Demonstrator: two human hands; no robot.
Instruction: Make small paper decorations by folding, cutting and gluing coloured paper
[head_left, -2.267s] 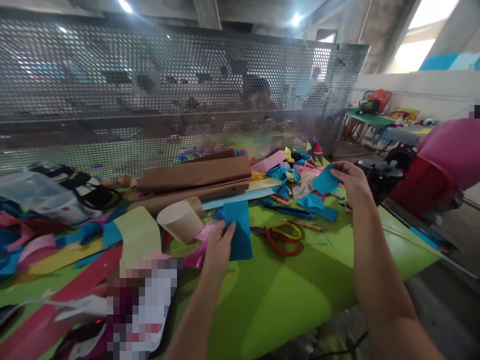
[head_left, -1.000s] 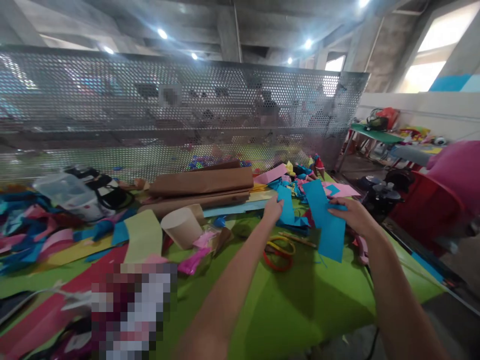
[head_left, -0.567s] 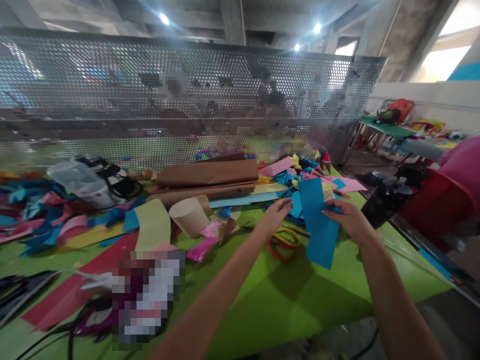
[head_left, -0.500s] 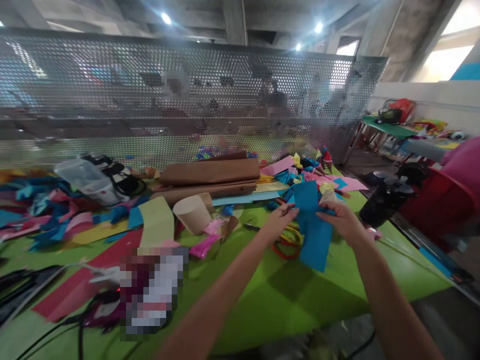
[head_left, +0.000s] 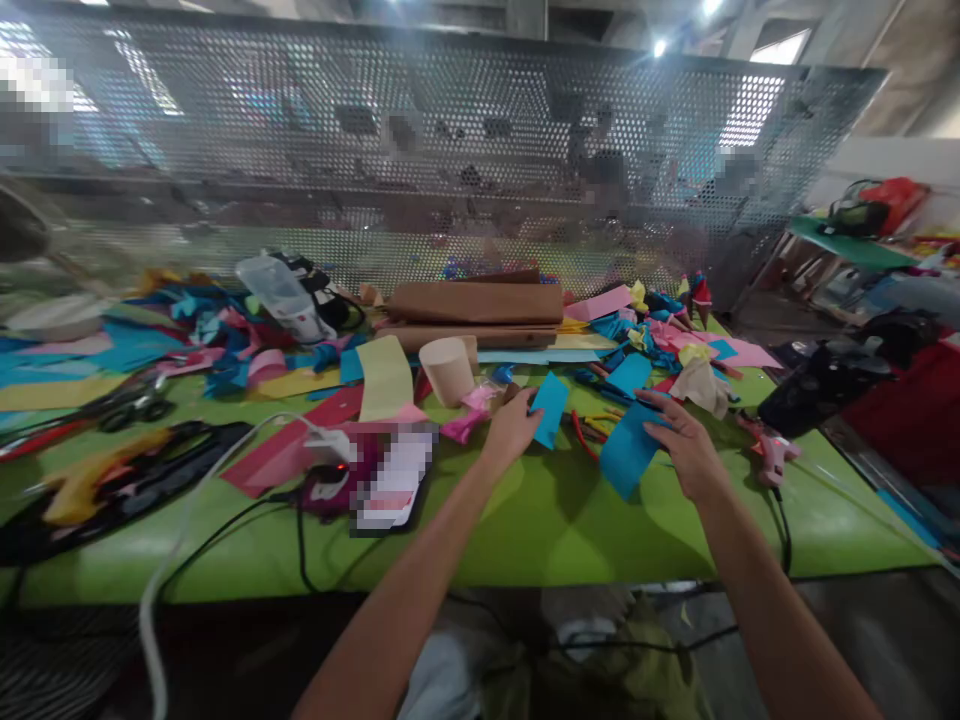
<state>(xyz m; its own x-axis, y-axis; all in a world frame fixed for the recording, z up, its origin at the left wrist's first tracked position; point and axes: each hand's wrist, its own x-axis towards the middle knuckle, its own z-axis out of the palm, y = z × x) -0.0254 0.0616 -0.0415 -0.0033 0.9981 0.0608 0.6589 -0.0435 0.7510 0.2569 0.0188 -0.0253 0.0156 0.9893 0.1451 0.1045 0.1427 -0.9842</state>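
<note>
My left hand [head_left: 512, 432] pinches a small blue paper piece [head_left: 552, 408] by its left edge, just above the green table. Between thumb and fingers, my right hand [head_left: 684, 447] grips a larger blue paper piece [head_left: 628, 450] that hangs with a slight curl. A gap separates the two pieces. Behind and between them lie tools with yellow handles [head_left: 598, 427] and red handles [head_left: 583, 436], partly covered by the paper. Another blue piece [head_left: 628, 374] rests beyond my right hand. Left of my left hand is a bright pink scrap [head_left: 469, 422].
Brown folded sheets [head_left: 474, 303] and a cream roll [head_left: 446, 370] lie behind my hands. A pink glue gun [head_left: 769, 452] with a cord is at the right, near a black bottle [head_left: 799, 390]. A blurred phone [head_left: 397, 480], cables and scissors [head_left: 139, 405] occupy the left.
One long blue strip was held by both hands; now each hand holds a separate blue piece. My hands have moved apart, and the view has shifted left and down.
</note>
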